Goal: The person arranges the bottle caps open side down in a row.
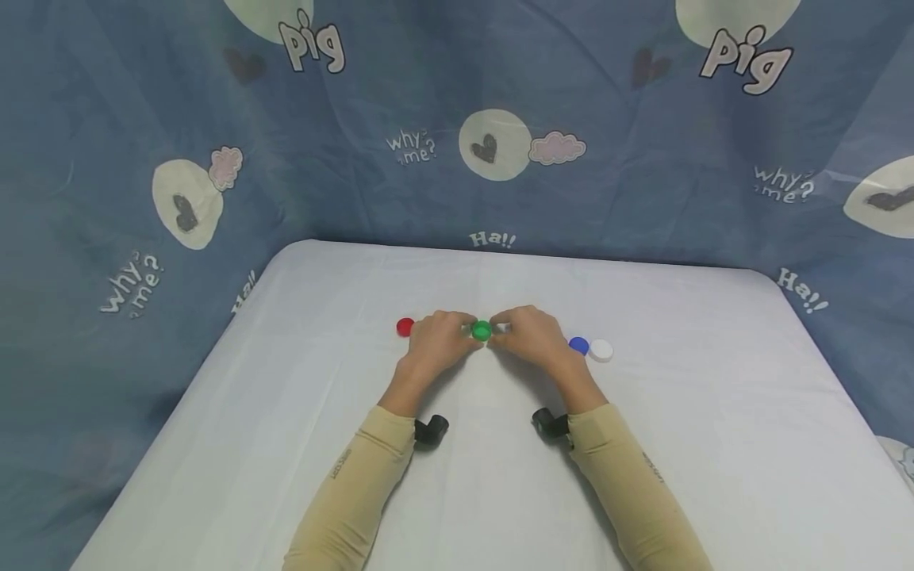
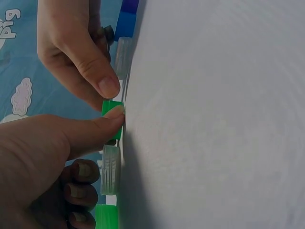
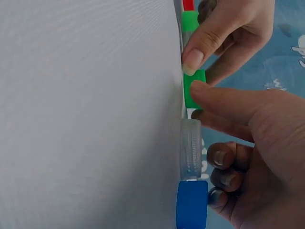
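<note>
A green bottle cap lies on the white table between the two hands. The left hand grips it from the left, thumb at the near side and index finger behind. From the right, the right hand pinches the same cap between thumb and index finger. In the left wrist view, the left thumb covers part of the green cap. The right wrist view has the right thumb across the green cap, with the left thumb at its far edge.
Other caps stand in a row to both sides: a red one at left, blue and white ones at right. The wrist views also show clear ridged caps and another green cap. A blue printed curtain hangs behind the table.
</note>
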`<state>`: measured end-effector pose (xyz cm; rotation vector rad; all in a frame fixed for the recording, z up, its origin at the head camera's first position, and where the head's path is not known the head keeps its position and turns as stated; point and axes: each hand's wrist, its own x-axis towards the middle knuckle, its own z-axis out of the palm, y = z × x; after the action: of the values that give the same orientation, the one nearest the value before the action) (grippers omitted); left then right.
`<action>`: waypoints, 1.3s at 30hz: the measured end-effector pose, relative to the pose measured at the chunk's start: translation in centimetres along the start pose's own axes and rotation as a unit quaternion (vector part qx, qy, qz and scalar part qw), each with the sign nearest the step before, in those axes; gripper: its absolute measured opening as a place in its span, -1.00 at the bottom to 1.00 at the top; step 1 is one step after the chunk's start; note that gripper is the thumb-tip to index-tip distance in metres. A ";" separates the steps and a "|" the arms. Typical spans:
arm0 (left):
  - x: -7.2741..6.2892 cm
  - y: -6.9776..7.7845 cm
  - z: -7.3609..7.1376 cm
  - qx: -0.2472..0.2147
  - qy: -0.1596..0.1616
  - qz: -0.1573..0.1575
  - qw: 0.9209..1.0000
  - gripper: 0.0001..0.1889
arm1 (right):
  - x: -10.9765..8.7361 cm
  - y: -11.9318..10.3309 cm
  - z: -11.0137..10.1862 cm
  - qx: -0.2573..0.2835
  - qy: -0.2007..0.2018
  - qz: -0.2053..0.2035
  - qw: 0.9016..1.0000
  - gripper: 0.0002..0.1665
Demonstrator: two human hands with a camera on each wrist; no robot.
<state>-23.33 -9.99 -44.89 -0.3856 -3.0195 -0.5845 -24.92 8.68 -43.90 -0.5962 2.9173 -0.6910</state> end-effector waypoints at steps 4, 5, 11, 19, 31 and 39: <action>0.0 0.2 0.0 0.001 -0.001 0.001 1.000 -0.64 | -0.1 -0.1 0.0 0.006 -0.003 -0.005 1.000 -0.60; 0.0 0.2 0.0 0.000 0.000 0.003 1.000 -0.65 | -0.1 -0.1 0.0 0.008 -0.003 -0.005 1.000 -0.60; 0.0 0.3 0.0 -0.001 0.008 0.016 1.000 -0.67 | -0.2 0.1 0.0 0.023 0.000 -0.001 1.000 -0.58; 0.1 0.5 -0.1 -0.001 0.019 0.027 0.999 -0.64 | -0.1 0.4 -0.1 0.035 0.007 -0.019 0.999 -0.61; 0.1 0.7 -0.3 -0.006 0.009 0.030 0.999 -0.61 | -0.2 0.6 -0.4 0.052 0.013 -0.002 0.999 -0.58; 0.1 1.0 -0.6 0.010 0.039 0.046 0.998 -0.61 | -0.3 0.9 -0.8 0.118 0.005 0.019 0.993 -0.59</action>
<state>-23.19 -9.31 -43.99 -0.4851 -2.9136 -0.5490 -25.07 9.87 -43.58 -0.5114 2.7894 -1.0166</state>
